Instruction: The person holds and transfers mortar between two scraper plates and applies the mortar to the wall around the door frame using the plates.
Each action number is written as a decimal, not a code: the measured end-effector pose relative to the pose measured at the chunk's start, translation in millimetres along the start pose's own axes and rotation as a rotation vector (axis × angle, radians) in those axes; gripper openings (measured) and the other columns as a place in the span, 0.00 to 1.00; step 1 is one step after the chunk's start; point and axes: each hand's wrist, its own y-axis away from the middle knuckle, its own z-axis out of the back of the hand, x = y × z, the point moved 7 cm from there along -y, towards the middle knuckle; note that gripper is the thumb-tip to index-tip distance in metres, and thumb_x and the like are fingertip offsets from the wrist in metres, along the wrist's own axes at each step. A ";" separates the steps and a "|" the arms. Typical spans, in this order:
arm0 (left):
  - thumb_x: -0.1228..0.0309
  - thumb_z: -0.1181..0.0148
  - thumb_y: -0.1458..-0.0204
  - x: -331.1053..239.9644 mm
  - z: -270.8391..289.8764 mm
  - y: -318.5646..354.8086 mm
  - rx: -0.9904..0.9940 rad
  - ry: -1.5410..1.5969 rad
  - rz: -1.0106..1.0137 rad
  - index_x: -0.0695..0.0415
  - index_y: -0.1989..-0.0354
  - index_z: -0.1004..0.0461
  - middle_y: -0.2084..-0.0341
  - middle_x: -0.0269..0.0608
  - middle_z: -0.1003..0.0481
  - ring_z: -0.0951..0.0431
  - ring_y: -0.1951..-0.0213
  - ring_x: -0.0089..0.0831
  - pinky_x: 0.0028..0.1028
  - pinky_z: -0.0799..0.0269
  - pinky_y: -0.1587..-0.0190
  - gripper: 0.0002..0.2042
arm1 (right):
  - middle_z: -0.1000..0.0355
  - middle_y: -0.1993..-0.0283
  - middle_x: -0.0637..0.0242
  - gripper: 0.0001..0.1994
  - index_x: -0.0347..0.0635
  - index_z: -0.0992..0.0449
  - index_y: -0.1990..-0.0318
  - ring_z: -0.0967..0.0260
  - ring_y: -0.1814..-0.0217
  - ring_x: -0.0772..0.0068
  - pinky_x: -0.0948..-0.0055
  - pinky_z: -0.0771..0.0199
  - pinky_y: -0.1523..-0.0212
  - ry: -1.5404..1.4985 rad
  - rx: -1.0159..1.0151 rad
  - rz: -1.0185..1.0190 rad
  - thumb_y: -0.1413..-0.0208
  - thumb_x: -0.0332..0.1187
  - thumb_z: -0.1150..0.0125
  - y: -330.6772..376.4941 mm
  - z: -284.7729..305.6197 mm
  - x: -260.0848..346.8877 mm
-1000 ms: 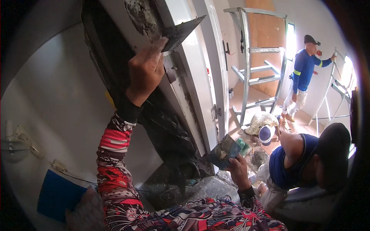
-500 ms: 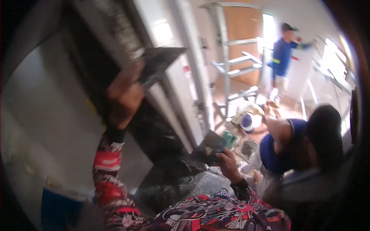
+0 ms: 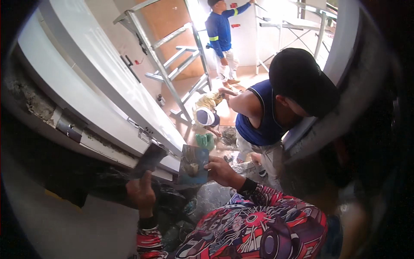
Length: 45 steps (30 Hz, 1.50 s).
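My left hand [image 3: 140,192] grips the handle of a dark flat trowel [image 3: 148,159], its blade pointing up toward the lower edge of a white door [image 3: 108,86]. My right hand [image 3: 222,170] holds a small bluish board [image 3: 194,164] by its edge, with a lump of grey mortar on it. Trowel and board are close together, side by side. Both my arms wear red patterned sleeves. Left of the door runs a rough, dark gap crusted with mortar [image 3: 30,101], with a metal hinge [image 3: 69,127] in it.
A person in a blue sleeveless top and black cap [image 3: 276,112] bends close on my right. Further back another person [image 3: 207,114] crouches on the floor. A third in a blue long-sleeved shirt [image 3: 220,30] stands by metal scaffolding [image 3: 172,56].
My left hand has come down with the trowel from high on the frame to beside the board. The view has swung lower and toward the people on the right.
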 end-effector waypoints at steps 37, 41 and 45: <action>0.69 0.43 0.44 113.4 -86.6 71.4 0.316 0.162 0.252 0.65 0.55 0.27 0.62 0.53 0.22 0.21 0.65 0.48 0.36 0.26 0.61 0.13 | 0.27 0.52 0.62 0.16 0.35 0.32 0.47 0.26 0.52 0.74 0.73 0.26 0.48 0.081 -0.104 0.265 0.44 0.24 0.52 36.4 -2.9 55.4; 0.79 0.45 0.44 124.8 -109.8 71.6 0.058 0.854 0.533 0.63 0.64 0.26 0.71 0.37 0.23 0.28 0.73 0.20 0.22 0.29 0.71 0.03 | 0.26 0.55 0.64 0.17 0.35 0.32 0.46 0.25 0.57 0.77 0.76 0.24 0.54 0.273 -0.074 0.233 0.44 0.25 0.51 27.2 11.0 54.6; 0.76 0.50 0.40 116.2 -141.3 96.5 0.287 1.219 0.934 0.60 0.57 0.29 0.66 0.36 0.24 0.21 0.65 0.29 0.32 0.21 0.59 0.07 | 0.26 0.55 0.64 0.17 0.34 0.31 0.47 0.25 0.63 0.78 0.77 0.22 0.65 0.388 -0.074 0.214 0.44 0.26 0.50 15.6 -2.6 64.0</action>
